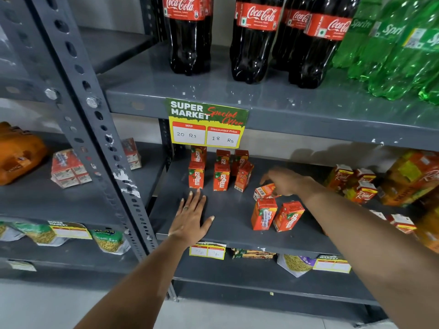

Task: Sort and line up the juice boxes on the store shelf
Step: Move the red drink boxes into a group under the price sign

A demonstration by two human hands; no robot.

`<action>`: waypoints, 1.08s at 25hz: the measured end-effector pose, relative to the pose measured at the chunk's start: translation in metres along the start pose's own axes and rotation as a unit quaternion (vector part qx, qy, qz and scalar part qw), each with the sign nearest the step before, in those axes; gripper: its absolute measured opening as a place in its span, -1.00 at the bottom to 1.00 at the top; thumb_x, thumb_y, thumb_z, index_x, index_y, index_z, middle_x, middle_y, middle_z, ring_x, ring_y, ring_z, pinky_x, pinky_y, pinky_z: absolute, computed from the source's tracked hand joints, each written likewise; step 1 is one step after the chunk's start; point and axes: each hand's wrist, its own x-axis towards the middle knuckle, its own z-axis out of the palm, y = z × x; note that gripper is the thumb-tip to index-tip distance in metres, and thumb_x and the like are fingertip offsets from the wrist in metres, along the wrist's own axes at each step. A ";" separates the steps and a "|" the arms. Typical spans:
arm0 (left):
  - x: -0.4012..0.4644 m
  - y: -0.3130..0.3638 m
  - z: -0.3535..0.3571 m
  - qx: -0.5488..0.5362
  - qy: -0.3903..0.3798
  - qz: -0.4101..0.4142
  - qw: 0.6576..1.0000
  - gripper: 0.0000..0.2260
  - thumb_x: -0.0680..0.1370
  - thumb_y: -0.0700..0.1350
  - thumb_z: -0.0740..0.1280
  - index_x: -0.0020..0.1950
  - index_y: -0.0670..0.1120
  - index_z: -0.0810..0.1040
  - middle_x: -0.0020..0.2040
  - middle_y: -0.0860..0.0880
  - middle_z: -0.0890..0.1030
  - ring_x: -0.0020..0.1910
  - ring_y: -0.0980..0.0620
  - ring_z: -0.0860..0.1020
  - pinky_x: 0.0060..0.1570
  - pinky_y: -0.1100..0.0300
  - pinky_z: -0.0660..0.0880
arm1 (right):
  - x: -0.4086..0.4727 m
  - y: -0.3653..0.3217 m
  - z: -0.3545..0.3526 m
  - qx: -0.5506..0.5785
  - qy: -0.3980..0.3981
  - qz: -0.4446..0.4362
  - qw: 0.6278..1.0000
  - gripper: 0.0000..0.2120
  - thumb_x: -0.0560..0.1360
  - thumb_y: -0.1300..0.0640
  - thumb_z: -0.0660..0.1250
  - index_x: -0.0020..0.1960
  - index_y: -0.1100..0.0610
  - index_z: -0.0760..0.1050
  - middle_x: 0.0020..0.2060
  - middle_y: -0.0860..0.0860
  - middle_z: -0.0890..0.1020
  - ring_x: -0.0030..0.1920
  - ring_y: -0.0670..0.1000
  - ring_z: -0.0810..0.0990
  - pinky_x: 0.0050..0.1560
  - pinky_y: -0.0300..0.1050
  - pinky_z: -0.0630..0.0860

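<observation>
Your right hand [282,180] is closing its fingers over a small orange-red cardboard juice box lying on its side [264,191], barcode end towards you; whether it is lifted off the surface I cannot tell. Your left hand [190,219] holds nothing and lies flat, fingers spread, near the front edge of the grey metal shelf [228,210].

Towards the back left corner the lined-up orange-red juice boxes [209,174] stand in short rows, with one tilted box [243,175] at their right end. Two loose upright boxes [276,216] lean askew near the front edge, just in front of the one you hold.

These cartons look light and a little soft-walled. Pinch the broad faces gently, not the corners.
</observation>
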 end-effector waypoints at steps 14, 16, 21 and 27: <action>0.001 0.000 0.000 -0.001 -0.002 -0.006 1.000 -0.33 0.58 0.28 -0.04 0.58 -0.02 -0.12 0.57 -0.03 -0.27 0.52 0.01 -0.34 0.47 0.05 -0.32 | 0.010 0.027 0.012 -0.014 -0.029 0.053 0.998 -0.59 0.48 0.21 0.41 0.32 0.07 0.48 0.25 0.08 0.56 0.19 0.10 0.56 0.20 -0.04 0.49; 0.001 0.000 0.000 -0.001 -0.005 -0.007 1.000 -0.33 0.58 0.29 -0.05 0.58 -0.02 -0.13 0.57 -0.03 -0.27 0.52 0.01 -0.34 0.47 0.05 -0.32 | 0.009 0.024 0.005 -0.001 -0.024 0.041 0.999 -0.69 0.49 0.19 0.40 0.22 0.08 0.55 0.12 0.08 0.63 0.08 0.08 0.59 0.12 -0.06 0.51; 0.001 0.000 0.000 -0.001 -0.001 -0.006 1.000 -0.32 0.57 0.29 -0.05 0.58 -0.04 -0.12 0.57 -0.03 -0.25 0.52 0.00 -0.33 0.48 0.04 -0.30 | 0.000 0.014 -0.008 0.028 0.033 -0.031 0.999 -0.89 0.48 0.23 0.38 -0.04 0.07 0.61 -0.04 0.06 0.63 -0.08 0.04 0.57 0.02 -0.03 0.54; 0.002 -0.001 0.002 -0.005 0.003 -0.005 1.000 -0.32 0.57 0.30 -0.06 0.58 -0.04 -0.09 0.57 -0.04 -0.24 0.52 0.00 -0.33 0.49 0.02 -0.27 | -0.012 0.011 -0.003 0.052 0.099 -0.068 0.991 -0.76 0.42 0.28 0.44 -0.12 0.02 0.43 -0.05 -0.04 0.39 -0.02 0.03 0.44 -0.04 -0.12 0.44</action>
